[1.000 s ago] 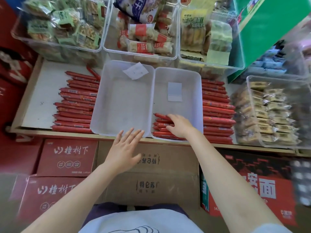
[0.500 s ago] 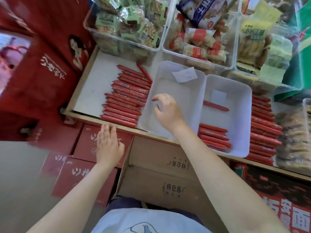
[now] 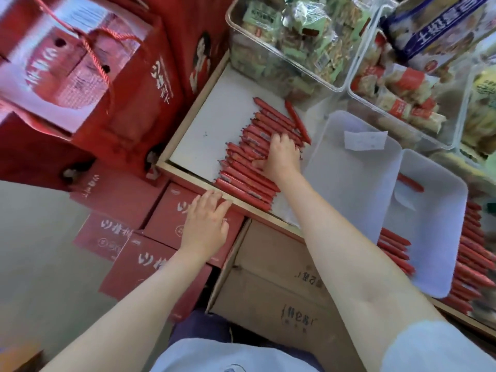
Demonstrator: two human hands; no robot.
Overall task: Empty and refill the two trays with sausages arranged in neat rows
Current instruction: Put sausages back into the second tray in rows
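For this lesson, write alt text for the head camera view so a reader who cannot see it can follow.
A person's right hand reaches across onto a pile of red sausages lying on the white shelf, left of two pale trays. The left hand rests flat at the shelf's front edge. The left tray holds only a paper slip; the right tray holds a few sausages.

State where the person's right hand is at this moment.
In the head view, the right hand rests on the pile of red sausages lying on the white shelf, just left of the empty left tray.
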